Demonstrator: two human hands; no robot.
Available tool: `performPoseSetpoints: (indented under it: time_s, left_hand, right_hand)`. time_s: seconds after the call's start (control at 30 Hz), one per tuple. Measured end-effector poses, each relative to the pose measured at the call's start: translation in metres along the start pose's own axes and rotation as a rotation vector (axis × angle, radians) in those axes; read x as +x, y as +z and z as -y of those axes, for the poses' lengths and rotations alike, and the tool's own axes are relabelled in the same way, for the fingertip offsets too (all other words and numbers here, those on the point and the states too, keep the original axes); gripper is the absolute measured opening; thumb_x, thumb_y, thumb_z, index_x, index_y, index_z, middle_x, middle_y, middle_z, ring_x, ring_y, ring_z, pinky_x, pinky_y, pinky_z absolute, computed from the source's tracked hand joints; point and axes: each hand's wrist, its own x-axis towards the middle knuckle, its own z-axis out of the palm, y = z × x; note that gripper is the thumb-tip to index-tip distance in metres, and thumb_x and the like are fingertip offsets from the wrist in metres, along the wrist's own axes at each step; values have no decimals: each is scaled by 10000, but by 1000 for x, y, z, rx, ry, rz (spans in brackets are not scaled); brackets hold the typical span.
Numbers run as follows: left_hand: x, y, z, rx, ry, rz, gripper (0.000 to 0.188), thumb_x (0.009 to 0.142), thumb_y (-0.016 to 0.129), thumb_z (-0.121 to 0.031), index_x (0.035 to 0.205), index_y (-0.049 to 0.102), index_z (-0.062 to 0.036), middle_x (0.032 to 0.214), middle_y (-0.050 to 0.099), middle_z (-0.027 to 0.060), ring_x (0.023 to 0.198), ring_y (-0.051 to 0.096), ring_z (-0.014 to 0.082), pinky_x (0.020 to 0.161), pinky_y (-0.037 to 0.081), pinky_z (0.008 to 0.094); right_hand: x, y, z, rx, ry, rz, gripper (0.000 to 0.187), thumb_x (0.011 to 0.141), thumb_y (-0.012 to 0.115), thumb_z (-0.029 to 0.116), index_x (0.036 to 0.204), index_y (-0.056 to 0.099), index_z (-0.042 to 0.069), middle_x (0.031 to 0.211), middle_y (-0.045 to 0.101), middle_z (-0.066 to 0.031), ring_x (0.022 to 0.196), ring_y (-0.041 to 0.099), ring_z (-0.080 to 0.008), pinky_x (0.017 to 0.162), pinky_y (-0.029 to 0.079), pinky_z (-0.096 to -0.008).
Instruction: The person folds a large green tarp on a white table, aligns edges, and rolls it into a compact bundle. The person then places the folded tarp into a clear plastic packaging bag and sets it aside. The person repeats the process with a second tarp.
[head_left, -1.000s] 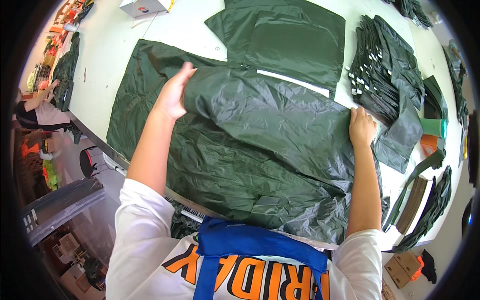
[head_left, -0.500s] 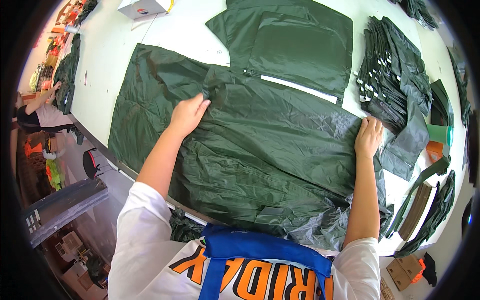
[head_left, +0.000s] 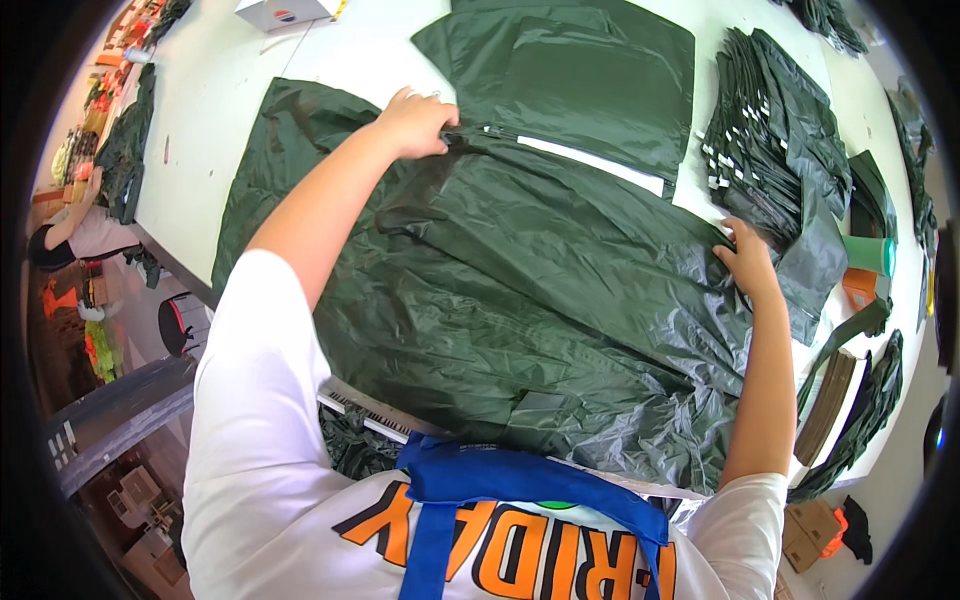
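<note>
A large dark green garment (head_left: 520,270) of thin, shiny, wrinkled cloth lies spread over the white table in front of me. My left hand (head_left: 418,122) is at its far edge, thumb and fingers closed on the cloth. At the far right corner, my right hand (head_left: 750,262) pinches the same garment's edge between thumb and fingers. Just beyond it lies a flat dark green panel (head_left: 600,85), smoother, with faint creases. Between panel and garment a white strip (head_left: 590,165) shows.
To the right are a pile of dark green pieces with white tags (head_left: 745,150), a green cylinder (head_left: 868,255) and a brown stack of card (head_left: 830,410). A white box (head_left: 285,14) stands at the far left. Another person (head_left: 85,230) works at the left edge.
My left hand has moved away from me and slightly right, from the garment's middle to its far edge, drawing cloth along. My right hand has shifted slightly at the corner, its fingers now more bent.
</note>
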Motion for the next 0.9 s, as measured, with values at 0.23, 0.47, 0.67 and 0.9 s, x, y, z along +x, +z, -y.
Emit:
performPoseSetpoints:
  time_s: [0.23,0.47,0.67,0.9]
  left_hand:
    - [-62,-30,-1,-146,126,-361,193,714,690,-103,852,558,-70,841,590,117,832,574,349,686,457,429]
    - [-284,27,-22,58,357,-647,186,574,641,-77,733,549,-108,723,489,63,657,514,282,590,409,368]
    - [-310,52,-53,-283,245,-371,204,732,674,-190,879,576,-89,922,584,68,870,537,283,777,392,396]
    - [-260,110,-109,-142,18,-344,706,822,638,-369,1437,338,-198,1540,161,146,1391,176,407,1087,150,612]
  right_hand:
    - [-80,-58,38,189,-90,-191,194,703,553,54,866,474,-15,690,390,-115,646,382,-185,609,370,-308]
    - [-307,5,96,-63,-437,-336,298,515,570,11,799,503,72,773,492,-121,768,509,-316,691,396,-443]
    - [-328,79,98,-86,-391,-154,281,544,641,80,813,567,106,827,536,-69,806,534,-282,753,392,-413]
    - [-298,47,49,22,-354,-268,295,667,634,43,957,615,92,994,602,-103,1000,548,-305,913,399,-419]
